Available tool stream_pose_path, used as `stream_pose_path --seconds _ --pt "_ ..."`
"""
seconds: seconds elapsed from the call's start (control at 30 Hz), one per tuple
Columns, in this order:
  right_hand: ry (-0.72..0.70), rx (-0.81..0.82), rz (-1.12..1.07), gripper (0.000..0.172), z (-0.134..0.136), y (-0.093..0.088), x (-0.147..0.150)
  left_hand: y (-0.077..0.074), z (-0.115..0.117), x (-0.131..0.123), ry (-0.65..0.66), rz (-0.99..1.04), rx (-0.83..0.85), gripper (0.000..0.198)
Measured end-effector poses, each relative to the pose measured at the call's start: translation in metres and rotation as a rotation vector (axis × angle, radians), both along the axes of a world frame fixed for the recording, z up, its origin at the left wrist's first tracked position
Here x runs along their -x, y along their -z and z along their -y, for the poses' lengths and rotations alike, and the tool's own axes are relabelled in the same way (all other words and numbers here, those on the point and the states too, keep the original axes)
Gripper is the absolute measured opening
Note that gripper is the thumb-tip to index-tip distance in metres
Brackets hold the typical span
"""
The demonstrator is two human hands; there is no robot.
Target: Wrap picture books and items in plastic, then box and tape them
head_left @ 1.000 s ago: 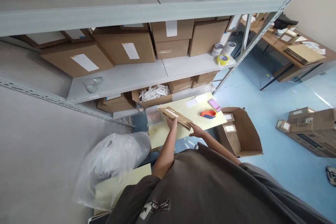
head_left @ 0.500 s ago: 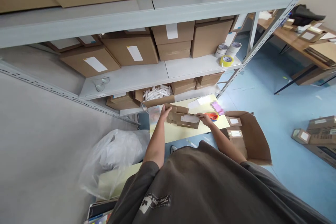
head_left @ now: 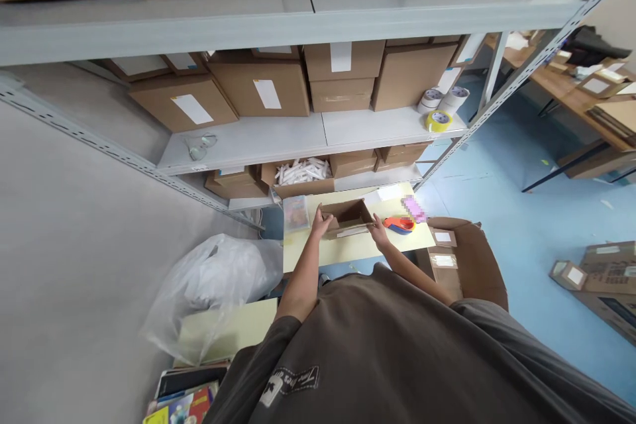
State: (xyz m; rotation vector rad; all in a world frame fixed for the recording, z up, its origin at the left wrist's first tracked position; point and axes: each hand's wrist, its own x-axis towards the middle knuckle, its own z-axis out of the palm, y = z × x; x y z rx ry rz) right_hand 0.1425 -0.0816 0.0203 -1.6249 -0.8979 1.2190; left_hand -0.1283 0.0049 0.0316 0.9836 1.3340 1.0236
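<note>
Between my hands is a small cardboard box (head_left: 348,213), its top open toward me and its inside visible. A white label shows on its near side. My left hand (head_left: 322,222) grips the box's left end, thumb over the edge. At the right end, my right hand (head_left: 378,232) is closed on the near corner. Under the box lies a pale yellow table (head_left: 328,255). An orange and blue tape dispenser (head_left: 399,225) rests just right of my right hand. A clear plastic bag (head_left: 297,213) lies left of the box.
Shelving (head_left: 278,136) stands behind the table, with boxes, tape rolls (head_left: 438,120) and glasses (head_left: 199,146). A box of white pieces (head_left: 304,172) sits low on it. Right of the table is a large open carton (head_left: 479,258); on the left, a plastic sack (head_left: 228,278).
The cardboard has gone from a flattened, folded shape to an opened box with its hollow facing up. My hands have moved closer together at its two ends.
</note>
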Motion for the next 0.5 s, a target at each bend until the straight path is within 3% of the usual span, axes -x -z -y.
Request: stream_pose_path --seconds 0.07,0.2,0.4,0.5 --pt "-0.019 0.031 0.018 0.083 0.000 -0.005 0.002 0.001 -0.004 0.006 0.032 -0.008 0.049 0.094" --pt "-0.139 -0.075 0.131 0.081 0.004 -0.015 0.004 0.003 -0.011 0.016 0.076 -0.010 0.020 0.094" --pt "-0.226 -0.125 0.236 0.067 0.012 -0.022 -0.003 0.006 -0.011 0.007 -0.024 -0.119 0.028 0.069" --pt "-0.236 -0.114 0.246 0.064 0.011 -0.022 -0.004 0.006 -0.007 0.004 -0.045 -0.050 -0.016 0.060"
